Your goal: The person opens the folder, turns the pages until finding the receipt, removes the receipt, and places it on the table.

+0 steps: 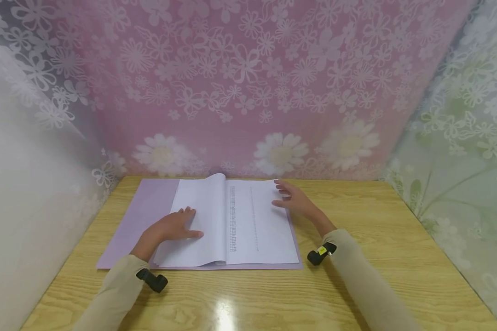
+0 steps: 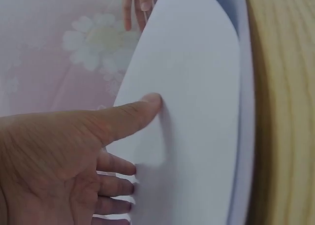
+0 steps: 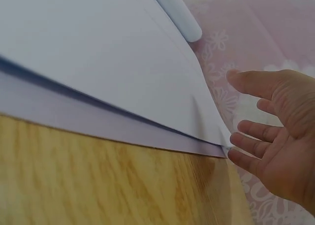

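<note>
An open folder with a light purple cover point(image 1: 149, 207) lies on the table, holding a stack of white sheets. Its right page point(image 1: 269, 230) carries two columns of small print, while the left page point(image 1: 207, 197) is blank and bulges up near the middle fold. My left hand point(image 1: 171, 227) rests on the left page, fingers extended and thumb point(image 2: 152, 101) laid on the paper. At the upper right corner of the right page is my right hand point(image 1: 296, 200), its fingers spread and fingertips point(image 3: 238, 158) right by the corner, with nothing gripped.
The wood-grain table point(image 1: 356, 220) stretches out to the right of the folder and in front of it. A pink flowered curtain point(image 1: 240, 92) hangs behind the table's back edge, with pale flowered curtains at both sides. Black wrist cameras point(image 1: 153, 279) sit on both sleeves.
</note>
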`<state>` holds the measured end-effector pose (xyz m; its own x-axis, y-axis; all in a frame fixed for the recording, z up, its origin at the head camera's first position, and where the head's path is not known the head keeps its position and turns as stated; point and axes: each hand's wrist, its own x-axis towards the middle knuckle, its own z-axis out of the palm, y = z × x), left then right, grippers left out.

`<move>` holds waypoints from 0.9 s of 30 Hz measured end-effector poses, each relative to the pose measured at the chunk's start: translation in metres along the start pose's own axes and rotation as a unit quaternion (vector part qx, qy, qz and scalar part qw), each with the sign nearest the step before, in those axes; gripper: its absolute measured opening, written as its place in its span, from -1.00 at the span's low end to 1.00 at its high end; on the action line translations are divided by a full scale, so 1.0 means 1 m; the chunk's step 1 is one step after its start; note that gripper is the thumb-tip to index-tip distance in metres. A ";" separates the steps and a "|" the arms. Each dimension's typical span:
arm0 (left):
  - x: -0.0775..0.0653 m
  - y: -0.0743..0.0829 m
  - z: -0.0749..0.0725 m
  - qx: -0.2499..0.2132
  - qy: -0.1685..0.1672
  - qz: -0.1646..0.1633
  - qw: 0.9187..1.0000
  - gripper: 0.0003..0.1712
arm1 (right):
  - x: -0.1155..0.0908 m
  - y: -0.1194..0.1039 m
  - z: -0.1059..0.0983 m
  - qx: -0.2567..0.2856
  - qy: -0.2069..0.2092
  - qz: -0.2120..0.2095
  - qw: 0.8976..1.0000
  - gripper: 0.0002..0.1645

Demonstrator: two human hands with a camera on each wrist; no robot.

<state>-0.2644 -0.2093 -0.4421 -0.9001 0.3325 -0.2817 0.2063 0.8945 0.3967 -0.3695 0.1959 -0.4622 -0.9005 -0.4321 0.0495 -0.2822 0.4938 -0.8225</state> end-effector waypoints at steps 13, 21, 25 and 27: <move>-0.002 0.011 -0.011 0.023 0.006 -0.023 0.999 0.16 | 0.003 0.018 -0.009 0.025 0.007 0.008 1.000 0.02; -0.002 0.017 -0.012 0.033 0.009 -0.035 0.999 0.15 | 0.006 0.021 -0.009 0.020 -0.009 0.018 1.000 0.08; 0.000 0.017 -0.011 0.033 0.011 -0.037 0.999 0.16 | 0.007 0.021 -0.009 0.020 -0.012 0.018 1.000 0.09; 0.001 0.017 -0.011 0.034 0.012 -0.034 0.999 0.16 | 0.009 0.024 -0.009 0.010 -0.009 0.015 1.000 0.08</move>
<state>-0.2661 -0.1971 -0.4261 -0.9221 0.2630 -0.2839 0.1689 0.9335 0.3164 -0.3877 0.2103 -0.4763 -0.9025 -0.4304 0.0154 -0.2486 0.4912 -0.8348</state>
